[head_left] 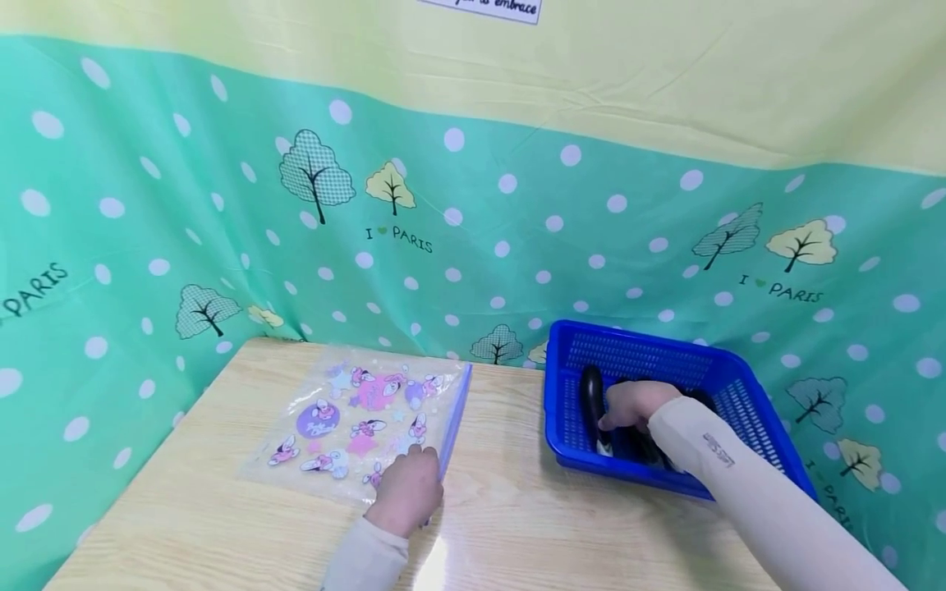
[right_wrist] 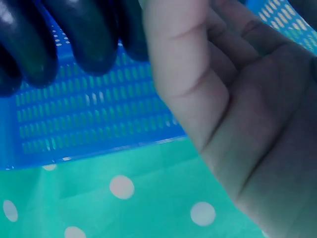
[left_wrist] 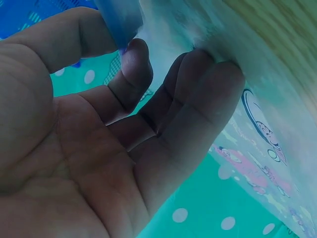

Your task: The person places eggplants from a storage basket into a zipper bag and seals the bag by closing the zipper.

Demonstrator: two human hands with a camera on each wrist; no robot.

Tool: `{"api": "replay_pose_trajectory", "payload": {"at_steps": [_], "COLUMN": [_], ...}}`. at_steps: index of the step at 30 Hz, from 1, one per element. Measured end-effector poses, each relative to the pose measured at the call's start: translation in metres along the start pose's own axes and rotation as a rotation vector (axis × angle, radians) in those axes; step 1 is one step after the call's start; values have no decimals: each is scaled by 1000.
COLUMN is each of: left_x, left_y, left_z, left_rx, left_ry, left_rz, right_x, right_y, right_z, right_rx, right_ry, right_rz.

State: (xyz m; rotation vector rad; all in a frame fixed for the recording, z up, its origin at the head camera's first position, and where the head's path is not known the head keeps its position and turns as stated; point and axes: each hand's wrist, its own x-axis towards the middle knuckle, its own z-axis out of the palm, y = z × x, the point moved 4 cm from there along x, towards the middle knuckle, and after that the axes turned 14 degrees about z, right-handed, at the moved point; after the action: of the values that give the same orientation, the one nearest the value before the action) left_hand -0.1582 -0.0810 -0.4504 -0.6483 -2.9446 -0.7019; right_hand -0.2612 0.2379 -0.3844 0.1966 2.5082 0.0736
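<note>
A clear zip bag (head_left: 378,392) with pink and purple cartoon prints lies on the table, its purple-blue zip edge to the right. At the bag's near right corner, my left hand (head_left: 409,492) pinches that edge between thumb and index finger; the other fingers (left_wrist: 213,94) bend beside the plastic in the left wrist view. My right hand (head_left: 637,404) is down inside a blue basket (head_left: 628,468), among long, dark, glossy eggplants (right_wrist: 89,39). Its fingertips are hidden, so I cannot tell whether it grips one. The leftmost eggplant (head_left: 591,398) lies beside the thumb.
The wooden table (head_left: 510,533) carries the bag at left and the basket at right. A green dotted curtain (head_left: 414,304) hangs close behind and along both sides. The basket's raised rim surrounds the eggplants, and the right sleeve (head_left: 754,484) crosses its near right side.
</note>
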Motion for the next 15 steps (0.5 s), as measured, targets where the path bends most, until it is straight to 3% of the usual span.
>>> {"api": "replay_pose_trajectory", "payload": {"at_steps": [6,11,15], "left_x": [0,1,1], "left_y": [0,-1,-1], "left_z": [1,2,2], "left_rx": [-4,10,26], "left_ry": [-6,2,12], "left_rz": [-8,0,6], "right_x": [18,28,33], "right_y": [7,15,16], "right_z": [3,1,4], "right_rx": [-1,35,92], "right_ry": [10,66,38], "right_rz": [31,-6,-39]}}
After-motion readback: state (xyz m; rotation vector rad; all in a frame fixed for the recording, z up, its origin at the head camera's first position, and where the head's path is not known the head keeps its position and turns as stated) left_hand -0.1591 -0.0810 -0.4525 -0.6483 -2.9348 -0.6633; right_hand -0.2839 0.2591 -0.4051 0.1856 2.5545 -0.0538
